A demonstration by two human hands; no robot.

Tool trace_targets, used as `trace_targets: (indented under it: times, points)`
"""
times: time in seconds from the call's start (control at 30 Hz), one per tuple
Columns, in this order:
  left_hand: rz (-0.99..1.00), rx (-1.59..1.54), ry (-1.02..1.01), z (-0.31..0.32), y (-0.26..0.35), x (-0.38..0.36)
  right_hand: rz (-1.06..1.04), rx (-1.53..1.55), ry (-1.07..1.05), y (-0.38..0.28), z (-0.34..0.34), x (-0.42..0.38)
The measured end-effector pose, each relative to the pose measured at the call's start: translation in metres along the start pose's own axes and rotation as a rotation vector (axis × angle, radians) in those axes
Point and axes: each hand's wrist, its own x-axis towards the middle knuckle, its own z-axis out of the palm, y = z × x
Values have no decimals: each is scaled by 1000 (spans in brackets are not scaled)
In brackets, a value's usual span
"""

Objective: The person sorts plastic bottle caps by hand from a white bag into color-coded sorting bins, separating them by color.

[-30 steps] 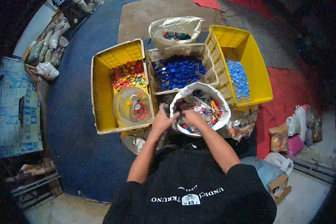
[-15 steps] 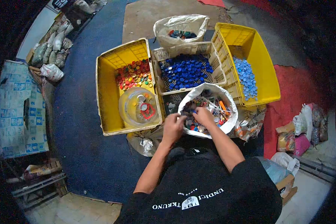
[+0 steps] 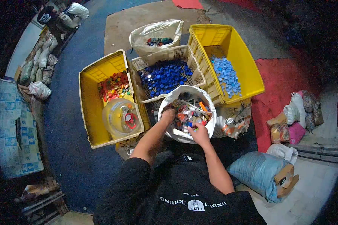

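Note:
A white sack (image 3: 165, 129) with a rolled rim stands open before me, filled with mixed plastic bits and caps (image 3: 193, 108). Over its near side, my right hand (image 3: 200, 135) pinches a blue bottle cap (image 3: 189, 124) between thumb and fingers. My left hand (image 3: 169, 115) reaches over the sack's left rim, its fingers bent down among the shadowed pieces and mostly hidden. Beyond the sack, a pale perforated crate (image 3: 197, 77) holds dark blue caps (image 3: 165, 77).
On the left, a yellow bin (image 3: 85, 108) contains red and yellow caps (image 3: 114, 86) and a clear round container (image 3: 112, 118). Light blue caps (image 3: 226, 77) lie in the right yellow bin (image 3: 248, 71). Another white sack (image 3: 139, 41) is behind the crate; a blue bag (image 3: 257, 172) sits lower right.
My view has shifted, moving the bins left in the picture. My right hand has drawn back to the sack's near side with the blue cap; my left hand has moved into the sack.

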Motion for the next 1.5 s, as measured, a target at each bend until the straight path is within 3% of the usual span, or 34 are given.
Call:
trace_targets:
  times: [0.07, 0.13, 0.3, 0.5, 0.6, 0.67, 0.7, 0.73, 0.8, 0.83, 0.87, 0.93, 0.97, 1.0, 1.07, 1.23, 1.33, 1.47, 1.5]
  points:
    - [-22, -60, -87, 7, -11, -2, 9, 48, 0, -1, -1, -2]
    - [113, -254, 264, 57, -32, 3, 25, 89, -1, -2, -3, -8]
    - [35, -161, 198, 70, -32, 3, 56, 146, -49, 5, -1, -3]
    - [13, -188, 292, 6, 6, -25, 61, 100, -70, 11, -1, 4]
    - [-135, -203, 140, -53, 31, -44, 62, 114, -73, -5, -13, 4]
    - [-13, -426, 267, -73, 39, -64, 30, 209, -32, -10, -17, 2]
    - [-73, -645, 150, -88, 46, -71, 46, 175, -57, -18, -24, 1]
    - [-72, -647, 151, -84, 48, -74, 45, 173, -57, -18, -25, 0]
    - [-268, -1804, -66, -81, 54, -86, -171, 58, -18, -19, -28, 2]
    - [-277, -1922, -88, -91, 59, -98, -312, 24, 23, -21, -27, 4]
    - [-281, -1930, -81, -86, 59, -98, -315, 20, 14, -22, -27, 5]
    - [-424, -2436, -145, -77, 63, -99, -280, 49, -14, -45, -31, 3]
    - [-559, -2417, -92, -74, 68, -97, -301, 66, -17, -43, -27, 6]
    - [-560, -2423, -83, -70, 66, -95, -305, 64, -25, -44, -25, 7]
    - [-280, -1986, -27, -57, 61, -91, -323, 51, -17, -45, -22, 9]
    - [-279, -1906, 10, -64, 64, -94, -289, 37, -42, -50, -20, 12]
    - [-379, -2108, -38, -74, 71, -100, -308, 17, -44, -48, -17, 12]
    - [-178, -1885, -59, -49, 73, -99, -398, 36, -21, -42, -16, 11]
    - [-156, -1760, -3, -54, 77, -102, -220, 48, -103, -39, -17, 10]
